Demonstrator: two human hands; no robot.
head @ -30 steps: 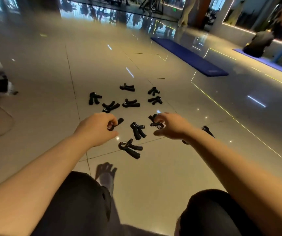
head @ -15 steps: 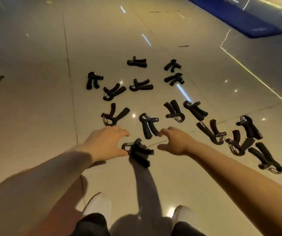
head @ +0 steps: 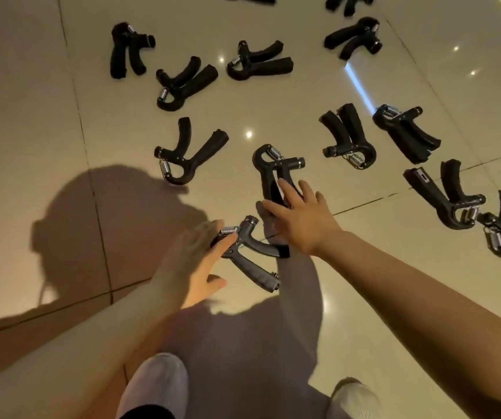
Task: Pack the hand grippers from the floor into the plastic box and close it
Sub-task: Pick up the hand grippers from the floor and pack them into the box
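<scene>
So the glossy tiled floor [head: 31,122] is basically covered in hand grippers [head: 349,137], scattered flat from the top of the view down to right in front of your shoes [head: 155,385]. No plastic box anywhere in view, so figure out where that is before you load up.

These look like stiff plastic frames with a steel spring at the head and padded handles, so I'd guess light-ish, rigid, nothing fragile. The bare frame could slide on that shiny tile if you nudge it, so go for the padded handles and wrap both legs at once; they'd probably squeeze a bit under your grip.

Your right hand [head: 300,219] has fingers spread fairly straight, resting on the handles of the upright gripper [head: 273,167], not closed round it yet. Your left hand [head: 191,261] is blurred, fingers open and reaching onto the spring end of the nearest gripper [head: 252,255], which lies just in front of your feet.
</scene>
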